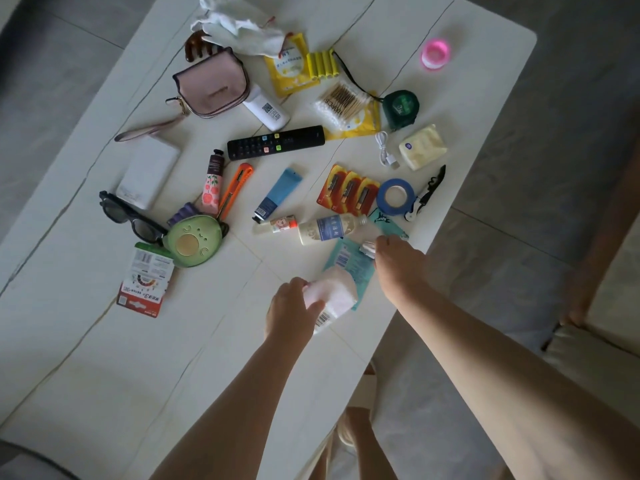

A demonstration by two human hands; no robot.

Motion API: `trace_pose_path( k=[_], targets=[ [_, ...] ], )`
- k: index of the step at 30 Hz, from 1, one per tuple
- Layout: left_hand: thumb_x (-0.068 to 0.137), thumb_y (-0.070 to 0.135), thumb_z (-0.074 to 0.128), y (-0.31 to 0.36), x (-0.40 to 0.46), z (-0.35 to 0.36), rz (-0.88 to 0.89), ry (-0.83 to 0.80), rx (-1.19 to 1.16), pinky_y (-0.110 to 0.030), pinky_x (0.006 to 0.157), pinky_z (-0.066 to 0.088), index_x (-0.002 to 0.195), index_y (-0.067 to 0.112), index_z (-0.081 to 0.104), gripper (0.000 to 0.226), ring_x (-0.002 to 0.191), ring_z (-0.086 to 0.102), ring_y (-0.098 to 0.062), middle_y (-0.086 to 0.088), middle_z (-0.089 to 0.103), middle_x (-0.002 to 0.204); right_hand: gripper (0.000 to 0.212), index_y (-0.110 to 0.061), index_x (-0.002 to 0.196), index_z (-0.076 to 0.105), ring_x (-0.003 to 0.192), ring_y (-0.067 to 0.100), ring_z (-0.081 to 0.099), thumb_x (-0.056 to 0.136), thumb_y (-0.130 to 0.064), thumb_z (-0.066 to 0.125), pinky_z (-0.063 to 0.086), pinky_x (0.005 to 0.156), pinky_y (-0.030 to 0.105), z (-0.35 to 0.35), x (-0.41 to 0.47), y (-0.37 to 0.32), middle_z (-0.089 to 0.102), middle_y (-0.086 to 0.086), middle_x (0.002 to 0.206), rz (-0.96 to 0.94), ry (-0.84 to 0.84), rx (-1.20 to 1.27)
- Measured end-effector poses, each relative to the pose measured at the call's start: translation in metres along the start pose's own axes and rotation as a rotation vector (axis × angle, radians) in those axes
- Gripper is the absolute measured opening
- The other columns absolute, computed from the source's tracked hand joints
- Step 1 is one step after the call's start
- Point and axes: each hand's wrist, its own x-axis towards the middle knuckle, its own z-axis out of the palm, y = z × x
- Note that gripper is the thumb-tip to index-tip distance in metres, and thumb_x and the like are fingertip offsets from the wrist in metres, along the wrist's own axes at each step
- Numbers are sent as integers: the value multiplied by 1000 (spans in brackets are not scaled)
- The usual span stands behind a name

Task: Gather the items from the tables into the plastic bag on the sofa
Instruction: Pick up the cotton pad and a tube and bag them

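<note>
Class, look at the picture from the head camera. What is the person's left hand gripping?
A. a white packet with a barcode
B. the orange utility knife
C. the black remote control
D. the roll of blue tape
A: the left hand curls round a white packet with a barcode at the near edge of the table, while the remote, tape and knife lie untouched farther off.

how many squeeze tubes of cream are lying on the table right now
3: a pink floral tube beside the orange knife, a blue tube mid-table, a white tube partly under the pink purse. More may be hidden.
</note>
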Motion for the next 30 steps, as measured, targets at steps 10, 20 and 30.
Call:
trace_pose_path(
  k=[10, 20, 30],
  targets=[
    [86, 49, 60, 41, 15, 15, 123, 3, 150, -35, 98, 49, 124, 16, 51, 50, 123, 43, -18, -2, 44, 136, 28, -3, 104, 53, 76, 31, 58, 89, -26, 51, 41, 58, 30, 5, -48, 23, 55, 15, 101, 181, 18, 294],
    [86, 42, 64, 62, 15, 35, 58, 21, 284, -31, 95, 50, 121, 13, 48, 48, 105, 56, -20, -9, 47, 118, 20, -8, 101, 50, 87, 28, 68, 95, -26, 44, 54, 75, 44, 23, -81, 46, 68, 10, 94, 316, -154, 771],
    [91, 24, 60, 87, -29, 4, 177, -84, 77, -36, 100, 47, 150, 30, 2, 83, 123, 55, -24, -4, 48, 140, 20, -6, 103, 56, 75, 21, 72, 95, -22, 47, 54, 63, 38, -16, -127, 56, 61, 3, 89, 474, 0, 1093]
  ],
)
